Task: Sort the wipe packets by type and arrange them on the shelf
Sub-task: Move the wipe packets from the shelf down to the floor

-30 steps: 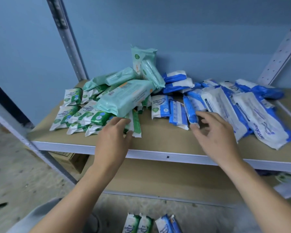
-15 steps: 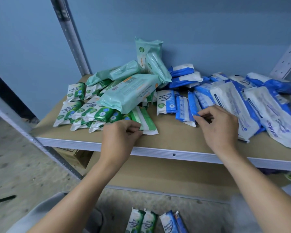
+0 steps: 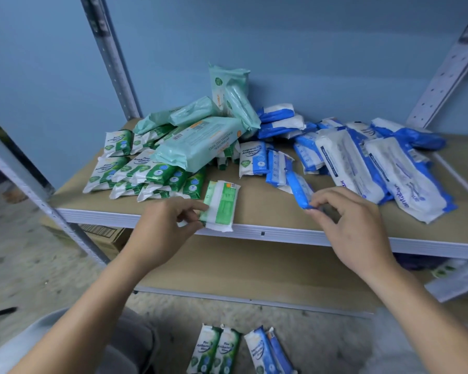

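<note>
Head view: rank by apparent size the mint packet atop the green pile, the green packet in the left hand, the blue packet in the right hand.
1. mint packet, clearly largest.
2. green packet.
3. blue packet, tilted nearly edge-on, so this last ranking is unsure.

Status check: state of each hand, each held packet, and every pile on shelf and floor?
left hand: pinches the green packet's near left corner.
green packet: back side up at the shelf's front edge.
right hand: pinches the small blue packet's near end.
small blue packet: on the shelf, by the blue pile.
green pile: overlapping, shelf's left.
mint packs: atop the green pile; one upright.
blue pile: jumbled, shelf's right.
floor packets: two green, two blue, side by side.
</note>
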{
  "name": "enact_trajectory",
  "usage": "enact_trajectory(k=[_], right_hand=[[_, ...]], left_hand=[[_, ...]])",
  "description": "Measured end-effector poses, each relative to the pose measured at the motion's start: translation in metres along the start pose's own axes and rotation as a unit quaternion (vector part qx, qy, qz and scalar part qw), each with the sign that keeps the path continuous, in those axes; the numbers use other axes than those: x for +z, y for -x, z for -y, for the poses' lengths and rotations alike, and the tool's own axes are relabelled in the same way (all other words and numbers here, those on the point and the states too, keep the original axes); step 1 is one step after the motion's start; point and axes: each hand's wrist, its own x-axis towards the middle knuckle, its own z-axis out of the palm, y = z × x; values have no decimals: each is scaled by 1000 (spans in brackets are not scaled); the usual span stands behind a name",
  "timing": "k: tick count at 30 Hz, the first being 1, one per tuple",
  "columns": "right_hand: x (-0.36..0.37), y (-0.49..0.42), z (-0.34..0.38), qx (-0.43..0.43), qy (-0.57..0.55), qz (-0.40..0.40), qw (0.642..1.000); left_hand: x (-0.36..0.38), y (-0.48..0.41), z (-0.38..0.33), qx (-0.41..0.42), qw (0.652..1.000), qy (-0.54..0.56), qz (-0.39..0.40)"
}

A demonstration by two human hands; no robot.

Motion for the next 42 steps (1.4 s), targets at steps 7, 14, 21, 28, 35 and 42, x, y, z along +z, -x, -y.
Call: enact_trajectory(k=[7, 14, 21, 28, 35, 42], right_hand=[[-3, 12, -3, 40, 10, 79, 996], [14, 6, 6, 135, 32, 136, 981], [22, -9, 8, 111, 36, 103, 988], [39, -3, 3, 99, 103, 136, 980], [44, 16, 9, 11, 158, 101, 982], [43, 59, 31, -39, 146, 51, 987]], left_hand=[[19, -5, -22, 45, 998, -40, -10], [55, -16, -30, 0, 996, -87, 3], [57, -22, -37, 34, 992, -110, 50], [81, -21, -28, 84, 974, -208, -23], [79, -8, -27, 114, 983, -132, -52], [82, 30, -27, 130, 986, -19, -103]])
